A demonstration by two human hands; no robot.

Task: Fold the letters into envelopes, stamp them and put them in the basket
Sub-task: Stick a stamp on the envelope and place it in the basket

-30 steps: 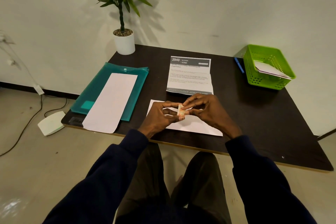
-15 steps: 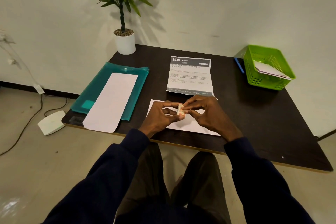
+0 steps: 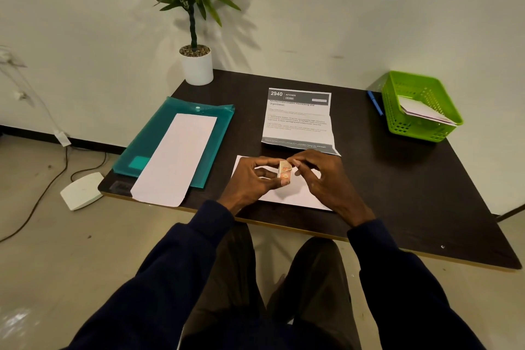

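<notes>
Orange stamp (image 3: 285, 173) pinched, L hand (image 3: 250, 179) fingers (image 3: 268, 161) | R hand (image 3: 326, 179) fingers (image 3: 302, 162) pinch top | envelope (image 3: 287, 193) nr table (image 3: 412, 193) edge

we have one view only, from a camera worn on the person's head, facing forward and tilted steeply down. it hangs close above the near edge of the dark table (image 3: 412, 193), so the whole top fits the frame. the potted plant (image 3: 197, 68) marks the table's far left corner, the green basket (image 3: 417, 132) its far right; the person's legs (image 3: 233, 278) show below the near edge. the wide lens bows the table's edges.
</notes>
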